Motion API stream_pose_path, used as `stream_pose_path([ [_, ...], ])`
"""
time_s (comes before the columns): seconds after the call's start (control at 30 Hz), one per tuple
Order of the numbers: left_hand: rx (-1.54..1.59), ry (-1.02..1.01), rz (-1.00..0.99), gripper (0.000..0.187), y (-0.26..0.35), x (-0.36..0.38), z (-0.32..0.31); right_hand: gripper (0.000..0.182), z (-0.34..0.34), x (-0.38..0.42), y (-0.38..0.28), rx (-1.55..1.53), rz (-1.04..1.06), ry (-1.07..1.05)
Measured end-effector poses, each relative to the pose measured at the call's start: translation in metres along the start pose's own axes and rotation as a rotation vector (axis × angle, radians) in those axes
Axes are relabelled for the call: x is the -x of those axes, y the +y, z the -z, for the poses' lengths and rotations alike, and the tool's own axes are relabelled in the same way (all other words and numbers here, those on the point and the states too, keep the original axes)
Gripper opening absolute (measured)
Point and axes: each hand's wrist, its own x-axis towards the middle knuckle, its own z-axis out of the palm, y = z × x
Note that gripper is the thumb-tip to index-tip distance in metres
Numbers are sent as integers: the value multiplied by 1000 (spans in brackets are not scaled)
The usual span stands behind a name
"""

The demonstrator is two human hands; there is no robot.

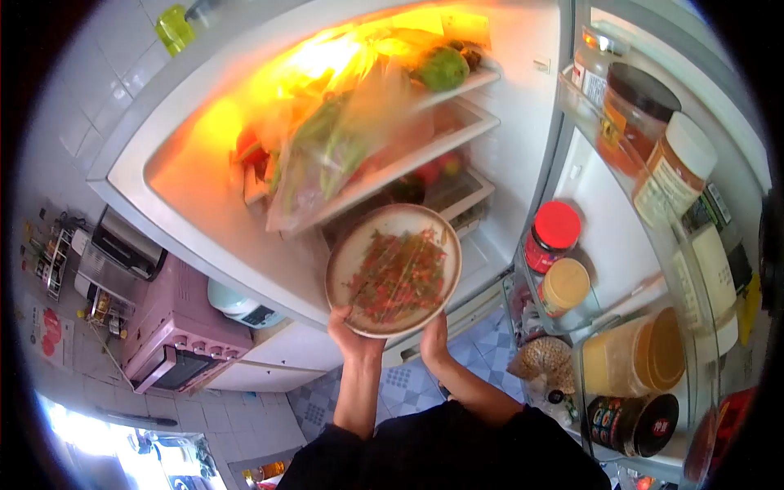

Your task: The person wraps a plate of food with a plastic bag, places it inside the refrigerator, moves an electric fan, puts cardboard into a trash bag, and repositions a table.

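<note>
a plate [340,268] of shredded red and green food [400,276] is in the middle of the scene, tilted a little, just in front of an open fridge [527,122]. the left hand [351,331] pinches the plate at its near left rim, the thumb over the edge and the fingers hidden beneath. the right hand [435,333] touches the plate's near right side from below; the plate covers its fingers, so how they are set cannot be made out.

beyond the plate, a clear plastic bag [314,175] of green vegetables hangs over the near edge of a shelf [416,167]. farther off and to the right lies a round green vegetable [443,69]; warm light blurs the far left part of the inside.

on the right, the fridge door [600,196] stands wide, its racks carrying a red-lidded jar [552,237], a tan-lidded jar [563,287] and a large tub [633,355]. to the left is a pink oven [175,310], with blue patterned floor tiles [400,396] below the hands.
</note>
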Motion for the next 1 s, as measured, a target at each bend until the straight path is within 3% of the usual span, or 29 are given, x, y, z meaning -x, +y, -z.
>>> stream_pose_path([
  [0.03,-23,30,9,63,4,2,-2,47,15,4,-3,255,102,-163],
  [0.1,21,56,48,61,11,8,-7,47,38,5,10,321,-82,-58],
  [0.17,18,16,102,58,18,13,-20,49,33,0,-39,43,115,-77],
  [0.2,27,47,132,57,22,16,-22,39,24,-11,-58,-2,184,50],
  [0.33,27,16,240,58,35,25,-15,32,28,-95,-101,-166,250,62],
  [0.4,30,9,263,57,45,39,-18,31,23,-138,-139,31,229,56],
  [0.47,21,-5,288,56,51,50,-14,35,2,-181,-156,-30,545,23],
  [0.63,75,51,253,53,54,69,19,64,-75,-262,-229,918,1187,243],
  [0.67,80,71,236,53,50,70,25,64,-81,-275,-234,914,1173,235],
  [0.73,86,93,224,52,54,80,33,63,-93,-283,-244,1123,812,185],
  [0.83,63,138,199,52,56,91,38,59,-83,-290,-242,1063,900,224],
  [0.9,42,147,218,52,61,100,44,56,-71,-260,-241,1009,827,236],
  [1.0,53,171,227,52,60,104,42,56,-49,-221,-227,685,1053,376],
])
